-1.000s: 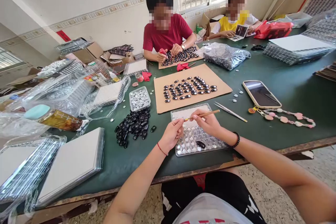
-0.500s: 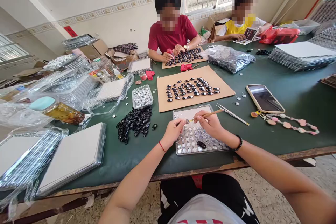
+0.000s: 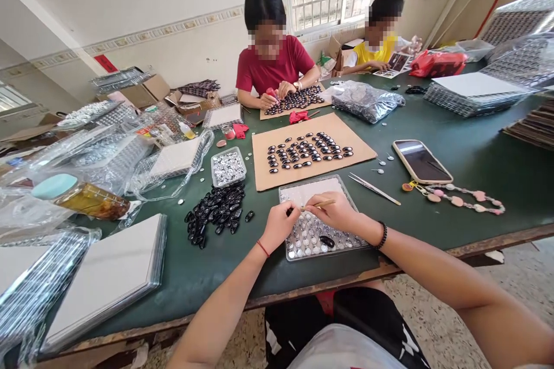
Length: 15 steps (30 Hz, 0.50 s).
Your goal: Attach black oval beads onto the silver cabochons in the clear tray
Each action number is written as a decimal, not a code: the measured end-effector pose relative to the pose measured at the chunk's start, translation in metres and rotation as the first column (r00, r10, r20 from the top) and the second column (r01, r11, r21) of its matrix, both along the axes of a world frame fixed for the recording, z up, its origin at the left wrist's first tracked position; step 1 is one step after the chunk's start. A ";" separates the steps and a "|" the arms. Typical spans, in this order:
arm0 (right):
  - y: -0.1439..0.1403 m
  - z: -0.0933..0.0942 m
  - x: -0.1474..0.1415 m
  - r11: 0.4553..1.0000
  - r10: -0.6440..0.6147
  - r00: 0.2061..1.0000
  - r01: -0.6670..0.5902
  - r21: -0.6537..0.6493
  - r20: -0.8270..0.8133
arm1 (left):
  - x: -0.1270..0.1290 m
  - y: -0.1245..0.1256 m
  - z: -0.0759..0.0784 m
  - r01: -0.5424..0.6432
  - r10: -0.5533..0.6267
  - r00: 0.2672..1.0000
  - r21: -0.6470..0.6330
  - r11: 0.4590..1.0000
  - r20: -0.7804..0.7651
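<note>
My left hand (image 3: 281,222) is closed, its fingertips pinched above the clear plastic tray (image 3: 292,258); what they hold is too small and covered to make out. A dark spot shows between thumb and fingers. Closed in my right hand (image 3: 334,213) is a thin wooden-handled tool (image 3: 325,203), its tip meeting the left fingertips. Rows of small round silvery pieces (image 3: 305,237) fill the tray below, partly covered by white card (image 3: 303,190). One glossy black oval piece (image 3: 326,241) lies on top of them.
Left of the tray are a heap of black oval pieces (image 3: 219,213) and a tub of silvery discs (image 3: 228,167). Behind it lies cardboard (image 3: 268,181) with rows of black pieces. Tweezers (image 3: 374,189) and a phone (image 3: 422,161) are on the right. Two people (image 3: 277,60) sit opposite.
The view has shifted a little. My hands have come closer together, and the tool's tip now touches the left fingertips. The small silvery piece seen there before is now covered.
</note>
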State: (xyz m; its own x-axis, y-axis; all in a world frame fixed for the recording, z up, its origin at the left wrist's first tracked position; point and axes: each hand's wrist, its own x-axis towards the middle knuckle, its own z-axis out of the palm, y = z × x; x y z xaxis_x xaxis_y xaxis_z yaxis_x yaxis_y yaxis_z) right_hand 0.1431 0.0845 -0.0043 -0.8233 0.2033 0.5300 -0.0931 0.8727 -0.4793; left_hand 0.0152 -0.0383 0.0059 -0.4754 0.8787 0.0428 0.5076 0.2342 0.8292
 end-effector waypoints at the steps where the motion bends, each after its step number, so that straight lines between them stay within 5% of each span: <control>1: -0.001 0.001 0.000 0.999 -0.006 1.000 0.005 -0.038 -0.015 | -0.001 0.000 -0.001 -0.008 0.008 0.999 -0.003 1.000 0.041; 8: 0.003 0.012 0.002 0.898 -0.188 0.973 0.117 -0.424 -0.130 | -0.004 0.004 -0.004 -0.180 0.130 0.905 0.087 0.980 0.405; 11: 0.005 0.012 -0.002 0.789 -0.247 0.956 0.104 -0.605 -0.157 | -0.003 0.006 -0.004 -0.199 0.137 0.888 0.099 0.975 0.438; 15: 0.001 0.009 -0.008 0.633 -0.093 0.984 -0.060 -0.772 -0.153 | 0.001 0.005 -0.006 -0.153 0.099 0.904 0.097 0.983 0.417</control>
State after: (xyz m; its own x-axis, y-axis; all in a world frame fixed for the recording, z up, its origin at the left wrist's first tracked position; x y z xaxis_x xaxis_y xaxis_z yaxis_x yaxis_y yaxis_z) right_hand 0.1354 0.0853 0.0052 -0.7327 0.6130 0.2958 -0.2249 0.1922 -0.9552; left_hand 0.0163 -0.0331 -0.0004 -0.5810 0.8105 -0.0738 0.0912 0.1550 0.9837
